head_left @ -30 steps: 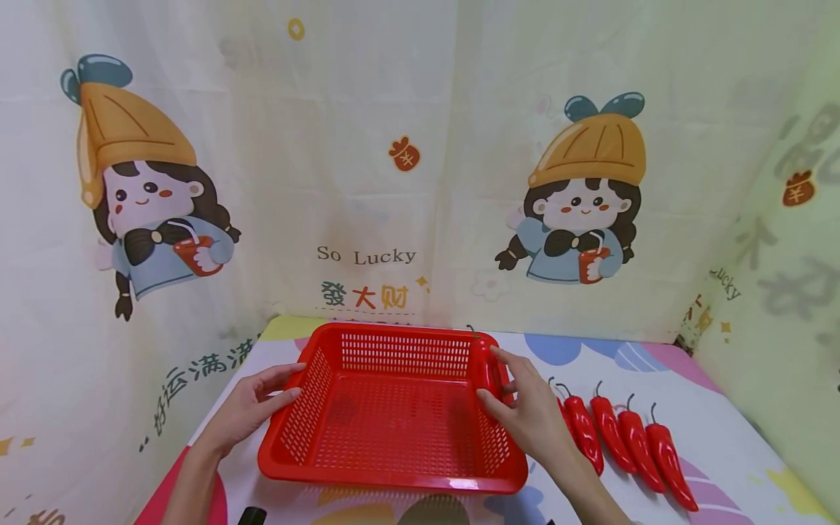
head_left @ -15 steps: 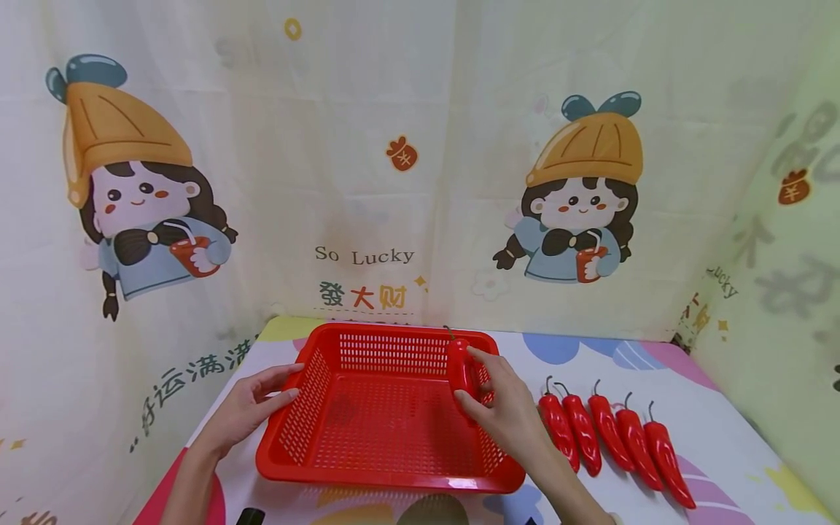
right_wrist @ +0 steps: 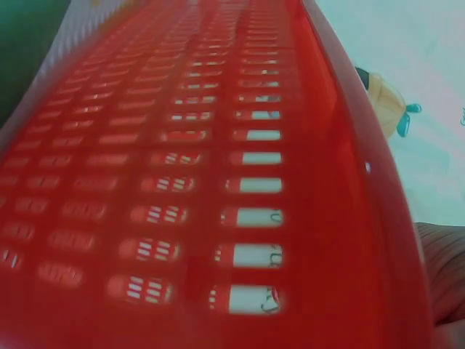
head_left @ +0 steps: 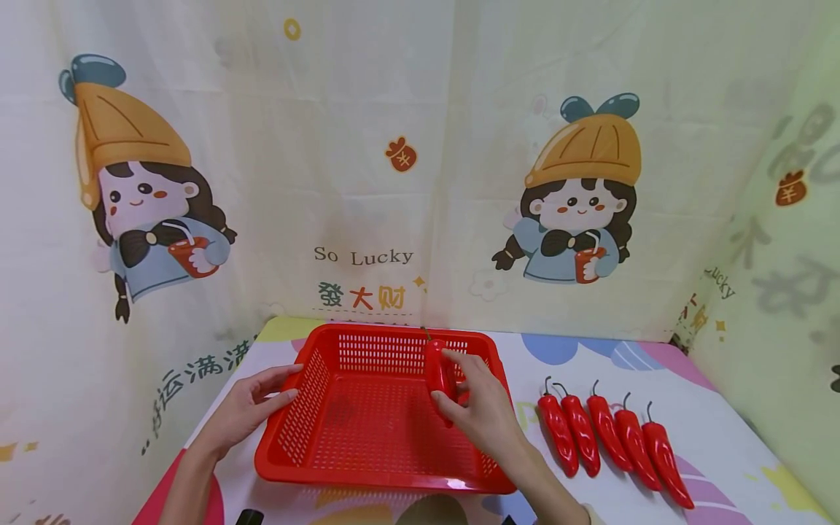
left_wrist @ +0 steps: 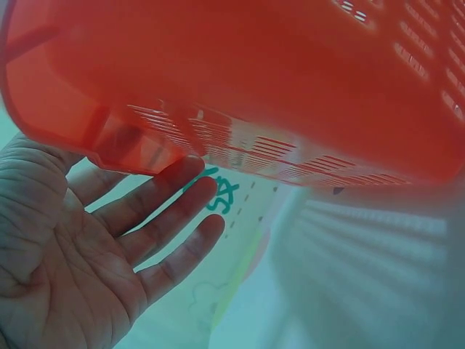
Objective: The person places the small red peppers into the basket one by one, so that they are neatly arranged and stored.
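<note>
Over at the left rim of the red basket (head_left: pixel 380 480), the left hand (head_left: pixel 246 405) was just touching with its fingers pretty straight and spread, so more of a light rest than a proper grip. Moving right, I couldn't spot a single pepper lying on the basket's floor, so going by that, none counted as finished yet. Above the right half of the basket was one red pepper (head_left: pixel 438 370), stem end away from the person, pinched between the thumb and fingers of the right hand (head_left: pixel 484 405). Couldn't tell if its tip touched the basket. Further right, five more peppers (head_left: pixel 609 432) lay side by side on the bench (head_left: pixel 712 430), well apart from either hand. My read: really early on, with one pepper over the basket but not let go, and all five in the row left to do.
</note>
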Action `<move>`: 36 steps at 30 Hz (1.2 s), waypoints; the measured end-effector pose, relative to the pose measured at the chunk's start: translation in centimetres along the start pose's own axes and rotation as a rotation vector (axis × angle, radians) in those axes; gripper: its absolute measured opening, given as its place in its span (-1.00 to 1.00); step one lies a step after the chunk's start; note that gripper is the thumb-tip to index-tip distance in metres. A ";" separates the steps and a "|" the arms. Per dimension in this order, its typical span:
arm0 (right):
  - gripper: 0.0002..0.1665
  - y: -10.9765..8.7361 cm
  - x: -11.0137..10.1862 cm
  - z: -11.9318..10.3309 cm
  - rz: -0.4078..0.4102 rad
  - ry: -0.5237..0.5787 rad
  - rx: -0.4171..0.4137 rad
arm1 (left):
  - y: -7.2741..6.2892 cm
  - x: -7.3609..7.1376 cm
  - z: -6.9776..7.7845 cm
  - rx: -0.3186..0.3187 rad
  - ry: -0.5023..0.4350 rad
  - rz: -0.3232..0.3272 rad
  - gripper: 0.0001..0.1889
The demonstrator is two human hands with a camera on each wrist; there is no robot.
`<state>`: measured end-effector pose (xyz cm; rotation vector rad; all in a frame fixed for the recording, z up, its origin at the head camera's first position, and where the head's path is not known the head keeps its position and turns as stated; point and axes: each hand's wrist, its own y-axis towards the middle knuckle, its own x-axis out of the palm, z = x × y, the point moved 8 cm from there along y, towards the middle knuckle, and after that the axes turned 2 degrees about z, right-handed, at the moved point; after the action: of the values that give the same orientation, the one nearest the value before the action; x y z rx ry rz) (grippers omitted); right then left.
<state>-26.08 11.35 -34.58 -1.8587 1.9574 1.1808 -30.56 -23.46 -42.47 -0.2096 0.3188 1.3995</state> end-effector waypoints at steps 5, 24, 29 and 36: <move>-0.29 0.3 0.9 -0.6 -0.024 0.016 -0.009 | 0.0 0.0 -0.1 0.000 -0.011 -0.004 -0.37; -0.38 1.3 2.5 -3.1 -0.050 0.026 -0.075 | -0.1 0.2 -0.4 -0.038 -0.039 -0.009 -0.33; -0.38 1.7 2.7 -3.8 -0.051 0.039 -0.071 | 0.0 0.1 -0.4 -0.029 -0.038 -0.010 -0.34; -0.37 2.0 3.3 -4.8 -0.064 0.076 -0.090 | -0.1 0.1 -0.3 -0.011 -0.032 -0.010 -0.34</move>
<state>-26.80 5.57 -32.67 -2.0235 1.8972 1.2152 -30.53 -23.46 -42.76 -0.1977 0.2835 1.3937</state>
